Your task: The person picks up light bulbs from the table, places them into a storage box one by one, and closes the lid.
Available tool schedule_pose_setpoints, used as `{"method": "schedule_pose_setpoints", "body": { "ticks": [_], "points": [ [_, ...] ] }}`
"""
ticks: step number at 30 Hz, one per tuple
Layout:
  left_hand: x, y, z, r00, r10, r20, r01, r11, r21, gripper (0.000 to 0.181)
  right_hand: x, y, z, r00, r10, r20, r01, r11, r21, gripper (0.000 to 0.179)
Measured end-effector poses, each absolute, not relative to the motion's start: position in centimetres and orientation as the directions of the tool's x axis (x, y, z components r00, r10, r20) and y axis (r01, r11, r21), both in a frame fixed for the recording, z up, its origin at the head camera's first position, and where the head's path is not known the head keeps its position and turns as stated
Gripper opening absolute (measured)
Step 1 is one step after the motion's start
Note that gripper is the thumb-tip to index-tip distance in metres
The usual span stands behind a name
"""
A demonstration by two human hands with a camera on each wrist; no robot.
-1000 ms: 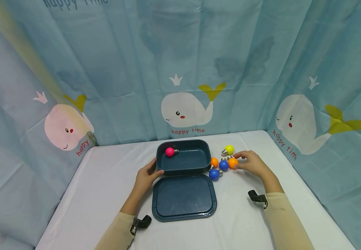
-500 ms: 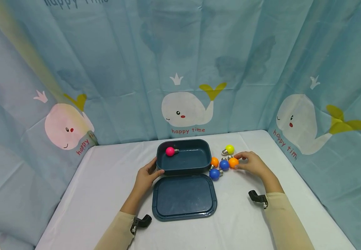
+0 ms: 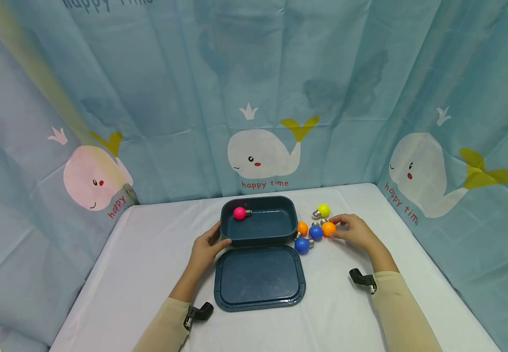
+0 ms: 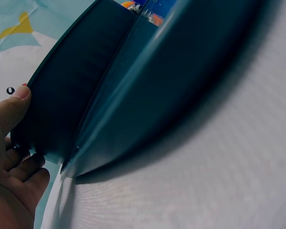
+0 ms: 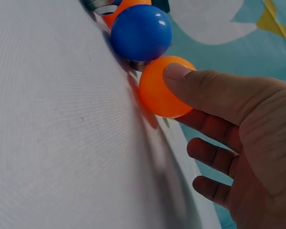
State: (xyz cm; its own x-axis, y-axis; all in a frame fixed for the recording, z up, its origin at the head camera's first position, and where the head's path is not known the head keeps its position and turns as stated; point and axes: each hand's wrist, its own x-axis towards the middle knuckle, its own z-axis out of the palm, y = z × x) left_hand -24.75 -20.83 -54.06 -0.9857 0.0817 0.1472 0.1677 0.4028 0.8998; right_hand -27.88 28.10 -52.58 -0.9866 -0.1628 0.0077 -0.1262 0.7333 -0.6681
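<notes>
A dark teal box [image 3: 258,239] stands on the white table, a pink light bulb [image 3: 239,213] lying inside at its left. My left hand [image 3: 205,248] holds the box's near left corner; in the left wrist view the thumb [image 4: 20,98] is on one side and the fingers curl at the end. To the right of the box, my right hand [image 3: 357,232] pinches an orange light bulb [image 5: 159,93] between thumb and fingers. That bulb is beside a blue light bulb [image 5: 142,33], with its metal base partly hidden in the right wrist view.
A flat dark lid [image 3: 259,278] lies just in front of the box. Close to the box's right end are another orange bulb [image 3: 302,228] and a second blue bulb [image 3: 301,245]. A yellow bulb [image 3: 322,210] lies farther back. Printed whale curtains [image 3: 170,161] surround the table.
</notes>
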Motion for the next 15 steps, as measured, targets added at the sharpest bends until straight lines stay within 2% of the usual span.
{"method": "schedule_pose_setpoints", "body": {
  "ticks": [15],
  "points": [
    [-24.92,-21.17,-54.69,-0.981,0.074,0.178,0.192,0.386,0.902,0.085,-27.6,28.65,-51.9,-0.986,-0.162,0.037,-0.144,0.725,-0.674,0.047]
  ]
}}
